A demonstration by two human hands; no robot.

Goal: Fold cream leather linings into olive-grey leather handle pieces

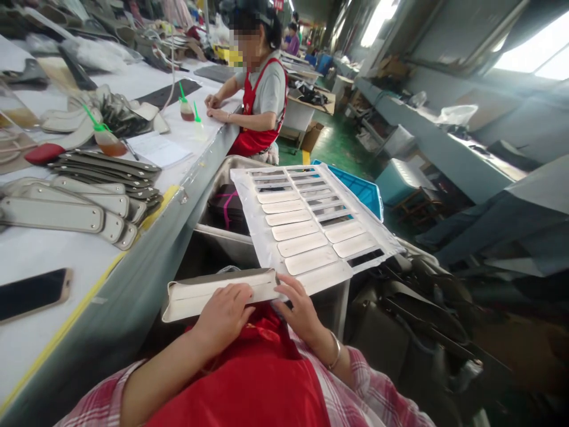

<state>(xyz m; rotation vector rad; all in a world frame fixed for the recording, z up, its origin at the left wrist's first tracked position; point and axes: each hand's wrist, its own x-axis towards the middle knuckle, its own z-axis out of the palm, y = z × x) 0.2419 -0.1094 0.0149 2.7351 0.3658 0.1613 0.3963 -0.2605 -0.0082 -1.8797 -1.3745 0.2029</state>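
Observation:
A long pale piece [191, 295] with raised, darker edges lies across my lap, slightly tilted. My left hand [226, 311] rests over its middle, fingers curled onto its inner face. At its right end is my right hand [300, 305], with thumb and fingers around the corner. Just beyond it, a white sheet [306, 279] with rows of slots leans over a bin; several cream rounded strips [302, 244] sit in its slots, and other slots are open.
On the left table [95, 290] are a phone [33, 295], stacked grey straps [57, 213], glue bottles [106, 139] and papers [157, 148]. A person in a red apron [260, 118] works beyond. Behind the sheet stands a blue crate [355, 190]; dark pieces [413, 302] lie at right.

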